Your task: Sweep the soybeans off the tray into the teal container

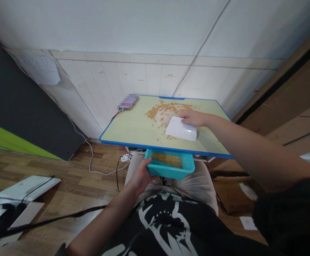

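My left hand grips the left end of a teal plastic bin just below the front edge of the table. Yellow beans lie in the bin. My right hand is closed on the top of a white plastic scraper, which stands tilted on the tabletop. Behind and left of the scraper spreads a heap of yellow beans mixed with small white grains. A few loose beans sit by the scraper's lower edge.
The pale yellow table has a blue rim and stands against a white wall. At its back left corner is a blurred purple item with a red cord. Cardboard boxes rise on the right. A white cable runs along the floor.
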The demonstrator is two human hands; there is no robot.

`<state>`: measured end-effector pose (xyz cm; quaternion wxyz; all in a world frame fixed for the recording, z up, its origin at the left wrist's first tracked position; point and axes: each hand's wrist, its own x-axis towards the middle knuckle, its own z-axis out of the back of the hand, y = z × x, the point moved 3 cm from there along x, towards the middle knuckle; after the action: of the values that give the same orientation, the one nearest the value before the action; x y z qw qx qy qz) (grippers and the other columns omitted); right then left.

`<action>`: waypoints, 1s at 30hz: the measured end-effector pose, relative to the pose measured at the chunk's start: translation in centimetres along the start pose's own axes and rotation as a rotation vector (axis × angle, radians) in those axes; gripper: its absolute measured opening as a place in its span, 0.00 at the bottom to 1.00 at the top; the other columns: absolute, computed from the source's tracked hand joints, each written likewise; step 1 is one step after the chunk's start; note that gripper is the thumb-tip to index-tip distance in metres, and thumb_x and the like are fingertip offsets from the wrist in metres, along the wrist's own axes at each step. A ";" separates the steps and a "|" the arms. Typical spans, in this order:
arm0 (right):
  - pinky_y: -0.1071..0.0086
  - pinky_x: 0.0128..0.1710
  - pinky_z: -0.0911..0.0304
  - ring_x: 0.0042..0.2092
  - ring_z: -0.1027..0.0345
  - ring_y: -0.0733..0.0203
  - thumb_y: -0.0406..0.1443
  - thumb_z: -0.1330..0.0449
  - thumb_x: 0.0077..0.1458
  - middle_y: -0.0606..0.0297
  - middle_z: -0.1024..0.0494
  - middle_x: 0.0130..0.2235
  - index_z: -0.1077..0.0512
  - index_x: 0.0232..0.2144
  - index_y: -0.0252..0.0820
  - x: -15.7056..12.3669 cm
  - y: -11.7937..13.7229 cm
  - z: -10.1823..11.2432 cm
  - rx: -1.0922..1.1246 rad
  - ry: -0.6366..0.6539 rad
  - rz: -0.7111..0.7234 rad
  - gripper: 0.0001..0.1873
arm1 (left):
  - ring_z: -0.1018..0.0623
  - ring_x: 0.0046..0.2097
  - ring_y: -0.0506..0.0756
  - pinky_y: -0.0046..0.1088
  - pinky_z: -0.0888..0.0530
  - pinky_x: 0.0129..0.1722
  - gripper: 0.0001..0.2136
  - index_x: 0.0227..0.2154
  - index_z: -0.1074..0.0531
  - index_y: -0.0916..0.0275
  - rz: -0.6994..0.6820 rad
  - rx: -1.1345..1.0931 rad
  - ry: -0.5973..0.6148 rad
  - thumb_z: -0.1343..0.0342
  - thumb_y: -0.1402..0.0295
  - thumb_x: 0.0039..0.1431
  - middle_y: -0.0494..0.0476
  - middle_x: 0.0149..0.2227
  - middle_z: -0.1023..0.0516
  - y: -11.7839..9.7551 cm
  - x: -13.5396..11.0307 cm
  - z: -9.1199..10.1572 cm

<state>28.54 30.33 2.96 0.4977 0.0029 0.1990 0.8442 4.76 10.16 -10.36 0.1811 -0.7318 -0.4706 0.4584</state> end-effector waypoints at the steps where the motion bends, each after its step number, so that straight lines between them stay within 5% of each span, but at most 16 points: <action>1: 0.62 0.49 0.32 0.49 0.24 0.51 0.29 0.45 0.61 0.53 0.17 0.50 0.21 0.46 0.37 -0.1 0.1 -0.1 0.003 0.005 0.004 0.16 | 0.19 0.46 0.62 0.37 0.21 0.36 0.22 0.57 0.27 0.55 -0.001 0.002 0.004 0.40 0.60 0.60 0.60 0.50 0.17 0.0 0.0 0.0; 30: 0.68 0.40 0.35 0.41 0.27 0.55 0.32 0.44 0.59 0.57 0.17 0.41 0.24 0.38 0.38 -2.1 2.0 -2.0 0.138 0.089 0.136 0.09 | 0.17 0.38 0.59 0.34 0.20 0.31 0.22 0.55 0.29 0.57 0.007 -0.008 -0.032 0.39 0.62 0.58 0.60 0.46 0.17 -0.8 -0.6 -0.4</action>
<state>27.53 27.02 2.24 0.4285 0.0130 0.2780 0.8596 4.59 10.12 -9.26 0.1689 -0.7267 -0.4729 0.4688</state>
